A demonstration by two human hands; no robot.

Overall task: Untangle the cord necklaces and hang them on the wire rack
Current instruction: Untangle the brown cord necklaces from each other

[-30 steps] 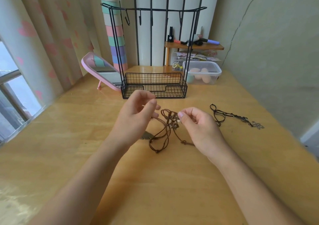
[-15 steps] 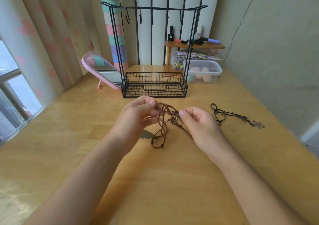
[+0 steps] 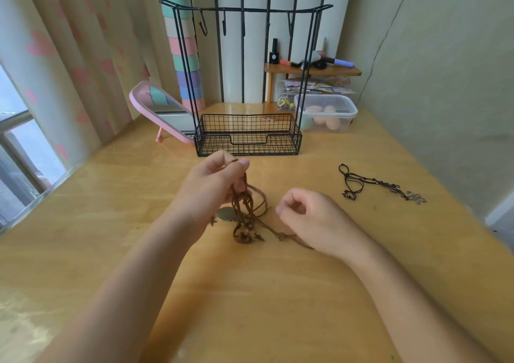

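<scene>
Right hand [image 3: 314, 218] let go; left hand [image 3: 214, 184] dangles brown cords [image 3: 250, 212].

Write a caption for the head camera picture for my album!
Left hand holds the tangled brown cord necklace up from the table; right hand curled beside it, wire rack hooks bare.

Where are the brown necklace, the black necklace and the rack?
Brown necklace [image 3: 244, 236]: head view, on its knotted lower end.
Black necklace [image 3: 374, 181]: head view, on the cord's middle stretch.
Rack [image 3: 247, 145]: head view, on the basket's front wall.
</scene>
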